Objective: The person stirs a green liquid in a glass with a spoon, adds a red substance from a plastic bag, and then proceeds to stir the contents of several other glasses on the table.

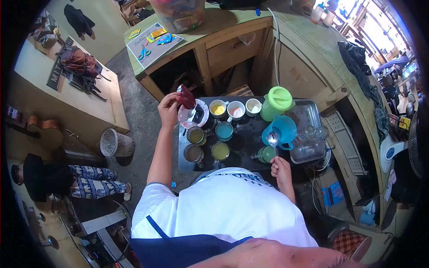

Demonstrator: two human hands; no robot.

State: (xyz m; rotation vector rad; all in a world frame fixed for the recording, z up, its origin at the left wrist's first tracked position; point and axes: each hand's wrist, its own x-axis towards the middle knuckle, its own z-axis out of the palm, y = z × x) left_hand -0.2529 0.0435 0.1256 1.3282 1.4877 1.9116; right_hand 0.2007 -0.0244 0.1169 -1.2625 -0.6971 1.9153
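My left hand (169,106) is closed on a dark red, crumpled packet (187,99), held over a white plate (206,110) at the table's far left. Something dark lies on that plate. Between finger and thumb, my right hand (280,169) grips a spoon (272,140), its bowl pointing away from me. Just left of that hand stands a glass mug of green liquid (269,154). A blue pitcher (286,127) is beyond the spoon. Several glass mugs with coloured liquids, including a blue one (224,130) and a yellow-green one (220,152), stand in the middle and left.
White cups (236,110) with powders line the back, beside a lidded green pitcher (278,102). On the right, a clear tray (308,154) holds glassware. A wooden counter (232,31) curves behind; a bucket (116,144) stands on the left floor. Another person (49,178) is farther left.
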